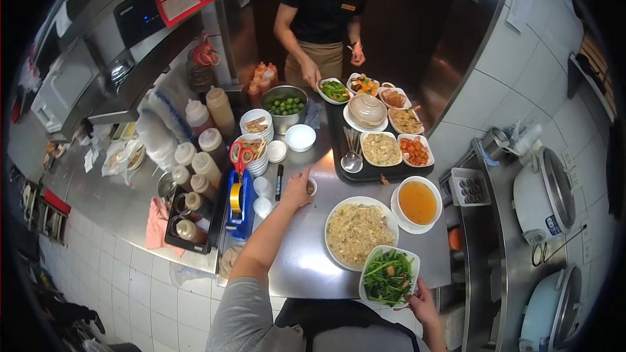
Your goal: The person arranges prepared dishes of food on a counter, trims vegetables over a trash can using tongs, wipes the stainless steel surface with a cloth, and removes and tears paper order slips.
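My right hand (422,301) grips the rim of a square white dish of stir-fried greens (391,276), held at the counter's near edge. My left hand (298,190) reaches out over the steel counter, its fingers curled around a small sauce cup (312,187); part of the cup is hidden. A large plate of fried rice (360,233) lies between my arms, partly overlapped by the greens. Beside it, a bowl of orange-brown soup (417,202) stands on a white saucer. A black marker (279,182) and small white cups (262,197) are left of my left hand.
Across the counter, a person (319,19) touches a dish of green vegetables (334,90) by a black tray (365,171) bearing several dishes, a lidded bowl and spoons. Sauce bottles (207,169), a blue tape dispenser (240,205), red scissors (244,153) and a pot of limes (285,120) stand left.
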`<state>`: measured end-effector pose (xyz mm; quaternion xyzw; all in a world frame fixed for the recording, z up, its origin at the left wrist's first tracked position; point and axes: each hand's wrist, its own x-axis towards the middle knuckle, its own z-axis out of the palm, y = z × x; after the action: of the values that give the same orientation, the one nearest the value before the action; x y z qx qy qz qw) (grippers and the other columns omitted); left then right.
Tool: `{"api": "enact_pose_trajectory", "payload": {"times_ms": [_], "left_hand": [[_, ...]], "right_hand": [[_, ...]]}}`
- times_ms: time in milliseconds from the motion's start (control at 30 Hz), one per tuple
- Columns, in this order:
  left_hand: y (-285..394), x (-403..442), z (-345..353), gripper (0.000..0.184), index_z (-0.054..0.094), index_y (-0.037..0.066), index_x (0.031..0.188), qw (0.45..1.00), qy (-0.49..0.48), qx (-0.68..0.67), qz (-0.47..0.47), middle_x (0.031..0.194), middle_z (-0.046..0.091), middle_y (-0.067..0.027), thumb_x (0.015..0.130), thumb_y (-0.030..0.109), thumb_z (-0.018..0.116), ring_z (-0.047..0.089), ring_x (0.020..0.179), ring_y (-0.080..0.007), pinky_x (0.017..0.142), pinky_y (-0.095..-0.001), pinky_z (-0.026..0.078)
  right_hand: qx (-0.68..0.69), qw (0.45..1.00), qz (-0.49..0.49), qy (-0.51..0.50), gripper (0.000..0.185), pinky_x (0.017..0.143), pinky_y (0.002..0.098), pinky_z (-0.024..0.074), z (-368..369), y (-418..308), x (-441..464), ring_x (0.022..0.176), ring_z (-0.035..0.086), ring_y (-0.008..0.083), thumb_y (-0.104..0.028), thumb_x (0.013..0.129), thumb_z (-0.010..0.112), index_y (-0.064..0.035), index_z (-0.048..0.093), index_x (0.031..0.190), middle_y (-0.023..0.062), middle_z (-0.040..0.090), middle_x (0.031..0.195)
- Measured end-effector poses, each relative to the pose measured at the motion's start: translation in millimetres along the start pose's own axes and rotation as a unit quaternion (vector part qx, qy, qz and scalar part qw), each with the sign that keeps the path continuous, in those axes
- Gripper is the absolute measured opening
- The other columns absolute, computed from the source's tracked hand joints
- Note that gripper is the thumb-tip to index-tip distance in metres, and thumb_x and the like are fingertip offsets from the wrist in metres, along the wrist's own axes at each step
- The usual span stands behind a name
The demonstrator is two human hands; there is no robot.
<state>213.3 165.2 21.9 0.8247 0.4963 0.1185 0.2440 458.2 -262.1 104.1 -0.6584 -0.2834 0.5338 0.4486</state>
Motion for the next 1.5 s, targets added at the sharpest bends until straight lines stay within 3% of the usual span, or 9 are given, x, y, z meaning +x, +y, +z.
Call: {"api": "enact_pose_trajectory", "payload": {"times_ms": [200, 400, 533, 633, 700, 933, 1167, 1400, 1500], "left_hand": [[0, 49, -5, 0.103, 0.025, 0.014, 0.141, 0.999, 0.034, 0.001, -0.023, 0.123, 0.047, -0.0155, 0.055, 0.012, 0.081, 0.047, 0.111, -0.0387, 0.093, -0.045, 0.045], [-3, 44, 5, 0.098, 0.025, 0.008, 0.139, 0.995, 0.097, -0.017, -0.015, 0.13, 0.042, -0.0165, 0.058, 0.012, 0.081, 0.042, 0.116, -0.0404, 0.097, -0.0431, 0.04], [3, -36, -22, 0.066, 0.04, 0.003, 0.128, 0.967, 0.189, -0.137, 0.105, 0.126, 0.045, -0.0203, 0.068, 0.005, 0.069, 0.045, 0.115, -0.0398, 0.097, -0.0418, 0.038], [-2, -142, -42, 0.039, 0.056, 0.002, 0.108, 0.948, 0.221, -0.19, 0.128, 0.111, 0.056, -0.0186, 0.07, -0.003, 0.059, 0.053, 0.106, -0.0363, 0.095, -0.0409, 0.039], [-34, -214, -31, 0.036, 0.058, 0.003, 0.104, 0.942, 0.284, -0.115, 0.138, 0.104, 0.06, -0.015, 0.068, -0.004, 0.058, 0.057, 0.099, -0.0338, 0.092, -0.04, 0.041], [-62, -334, -14, 0.017, 0.063, 0.003, 0.088, 0.93, 0.326, 0.088, -0.147, 0.102, 0.058, -0.0108, 0.071, 0.005, 0.063, 0.051, 0.1, -0.0331, 0.083, -0.0378, 0.042], [-39, -287, -21, 0.012, 0.063, 0.0, 0.082, 0.924, 0.323, -0.122, -0.165, 0.077, 0.061, -0.0143, 0.078, 0.011, 0.066, 0.059, 0.068, -0.0282, 0.064, -0.0372, 0.048], [12, -150, -24, 0.021, 0.062, -0.005, 0.091, 0.875, 0.316, -0.358, -0.077, 0.074, 0.063, -0.0145, 0.085, 0.016, 0.062, 0.062, 0.063, -0.0227, 0.062, -0.0304, 0.049], [31, -98, -17, 0.023, 0.061, -0.004, 0.097, 0.921, 0.216, -0.308, -0.1, 0.082, 0.064, -0.0175, 0.087, 0.016, 0.059, 0.063, 0.069, -0.0266, 0.065, -0.034, 0.05]], "right_hand": [[0.072, 0.997, -0.013, -0.031, 0.075, 0.061, 0.026, 0.0498, 74, -26, 18, 0.07, 0.059, 0.0123, 0.005, 0.079, 0.05, -0.0067, 0.016, 0.144, 0.0078, 0.061, 0.095], [-0.014, 0.987, 0.018, -0.158, 0.079, 0.072, 0.0285, 0.0491, 123, -26, 49, 0.087, 0.059, 0.0154, 0.009, 0.081, 0.043, -0.0129, 0.006, 0.147, 0.0124, 0.057, 0.111], [0.015, 0.97, 0.035, -0.241, 0.079, 0.071, 0.031, 0.0536, 141, -31, 57, 0.093, 0.061, 0.0204, 0.009, 0.083, 0.042, -0.0159, 0.001, 0.147, 0.0141, 0.054, 0.119], [-0.008, 0.971, 0.036, -0.234, 0.079, 0.074, 0.025, 0.0478, 141, -37, 55, 0.085, 0.059, 0.0131, 0.005, 0.082, 0.047, -0.0136, 0.008, 0.147, 0.0112, 0.06, 0.104], [-0.047, 0.97, 0.049, -0.234, 0.079, 0.072, 0.025, 0.0482, 134, -44, 54, 0.082, 0.059, 0.0124, 0.004, 0.08, 0.048, -0.013, 0.009, 0.147, 0.0107, 0.06, 0.104], [0.032, 0.976, 0.038, -0.212, 0.078, 0.069, 0.0316, 0.0549, 96, -36, 55, 0.085, 0.063, 0.0187, 0.006, 0.078, 0.046, -0.0132, 0.013, 0.146, 0.0119, 0.059, 0.108], [0.056, 0.981, 0.021, -0.184, 0.073, 0.069, 0.0349, 0.0566, 63, -29, 44, 0.083, 0.064, 0.021, 0.008, 0.081, 0.043, -0.0094, 0.012, 0.145, 0.0147, 0.058, 0.111], [0.067, 0.992, 0.03, -0.1, 0.072, 0.07, 0.0378, 0.0565, 48, -17, 12, 0.087, 0.064, 0.0235, 0.007, 0.079, 0.045, -0.0093, 0.018, 0.144, 0.0139, 0.059, 0.111], [0.042, 0.998, 0.037, -0.038, 0.072, 0.072, 0.0375, 0.0562, 44, -6, -2, 0.084, 0.064, 0.0233, 0.007, 0.077, 0.047, -0.0082, 0.02, 0.143, 0.0143, 0.061, 0.106]]}}
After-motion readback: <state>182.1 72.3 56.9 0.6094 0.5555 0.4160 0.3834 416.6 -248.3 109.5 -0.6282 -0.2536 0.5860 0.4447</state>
